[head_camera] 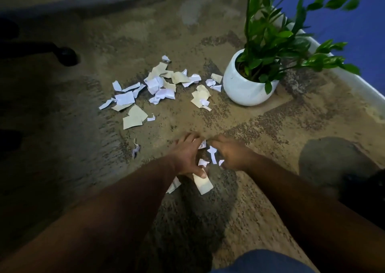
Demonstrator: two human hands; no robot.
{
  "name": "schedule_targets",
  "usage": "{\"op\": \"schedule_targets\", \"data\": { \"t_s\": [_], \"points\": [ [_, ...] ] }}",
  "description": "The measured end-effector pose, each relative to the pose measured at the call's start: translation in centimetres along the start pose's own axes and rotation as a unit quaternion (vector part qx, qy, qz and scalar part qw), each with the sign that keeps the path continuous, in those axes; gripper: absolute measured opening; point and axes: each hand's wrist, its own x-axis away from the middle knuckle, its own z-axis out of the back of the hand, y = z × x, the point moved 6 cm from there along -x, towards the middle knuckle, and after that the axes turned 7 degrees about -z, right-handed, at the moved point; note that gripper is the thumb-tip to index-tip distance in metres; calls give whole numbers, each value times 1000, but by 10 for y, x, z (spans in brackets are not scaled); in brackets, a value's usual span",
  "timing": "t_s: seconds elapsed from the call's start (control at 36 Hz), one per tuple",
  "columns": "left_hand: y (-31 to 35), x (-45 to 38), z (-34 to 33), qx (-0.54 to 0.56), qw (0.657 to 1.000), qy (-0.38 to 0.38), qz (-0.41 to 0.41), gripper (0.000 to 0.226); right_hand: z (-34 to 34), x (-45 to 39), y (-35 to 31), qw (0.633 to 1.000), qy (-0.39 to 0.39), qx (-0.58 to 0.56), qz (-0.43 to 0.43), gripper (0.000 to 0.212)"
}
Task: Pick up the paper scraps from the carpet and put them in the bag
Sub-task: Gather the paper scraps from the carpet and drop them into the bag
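Both hands are lying low on the carpet [260, 131] at lower centre. Left hand [185, 158], fingers curled, is pinning a cream scrap [203, 184] under its thumb. Right hand [233, 153] is cupping inward, grip unclear. Small white scraps [211, 155] are sitting between them; the main pile [158, 85] is lying well beyond, toward the upper centre. No bag in view.

Open carpet [170, 43] lies at twelve o'clock beyond the main heap of paper scraps [158, 87], and a bare strip runs between that heap and both hands. At two o'clock a white plant pot [245, 87] with overhanging leaves [277, 37] blocks the way, with scraps just beside it. At ten o'clock a black chair caster [66, 55] stands well apart from the heap.
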Motion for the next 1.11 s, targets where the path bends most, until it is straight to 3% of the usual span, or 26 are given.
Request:
{"op": "schedule_targets", "data": {
  "t_s": [0.14, 0.28, 0.42, 0.67, 0.75, 0.94, 1.11],
  "points": [
    [-4, -11, -20, 7, 1000, -15, -18, 135, -25, -4, 4, 999, -26, 9, 43, 81],
    [3, -9, -42, -27, 999, -28, -32, 137, -35, 1, 8, 997, 30, 31, 65, 70],
    [13, -7, -49, -64, 998, 7, -15, 123, -32, 7, 8, 991, 102, 4, 87, 38],
    [19, -8, -45, -4, 999, 33, -23, 71, -40, 8, 2, 986, 155, 25, 49, 23],
    [18, -7, -49, 1, 998, 52, -21, 54, -41, 9, 6, 988, 149, -31, 4, 13],
    [20, -8, -46, -11, 996, 88, -24, 16, -37, 7, 22, 973, 145, -163, -78, 15],
    [24, -15, -36, 3, 998, 70, 4, 28, -34, 24, 52, 907, 163, -340, -189, 11]
  ]
}}
